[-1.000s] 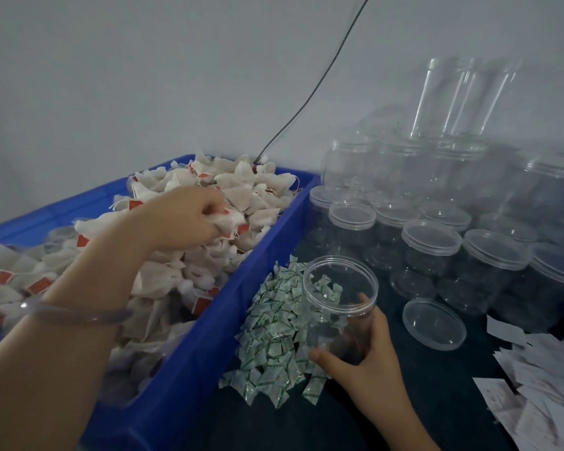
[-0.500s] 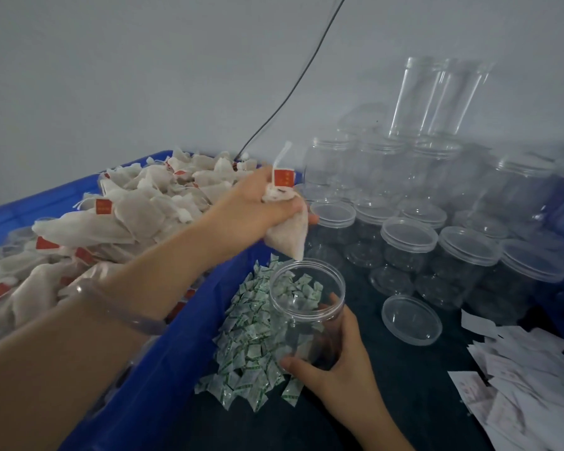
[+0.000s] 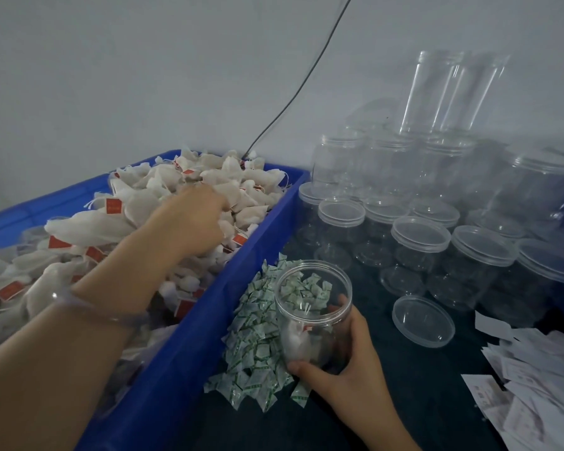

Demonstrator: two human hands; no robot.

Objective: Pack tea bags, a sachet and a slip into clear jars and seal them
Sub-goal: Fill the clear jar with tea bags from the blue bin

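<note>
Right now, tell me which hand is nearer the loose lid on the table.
Right. The right hand grips the open jar just left of the lid. The left hand is farther left, among the tea bags in the blue bin.

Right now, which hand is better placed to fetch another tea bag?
Left hand: it is on the white tea bags in the blue plastic crate; the right hand grips the clear jar.

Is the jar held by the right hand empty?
Not empty: a white tea bag with a red tag lies at the bottom of the lidless jar, which the right hand grips.
</note>
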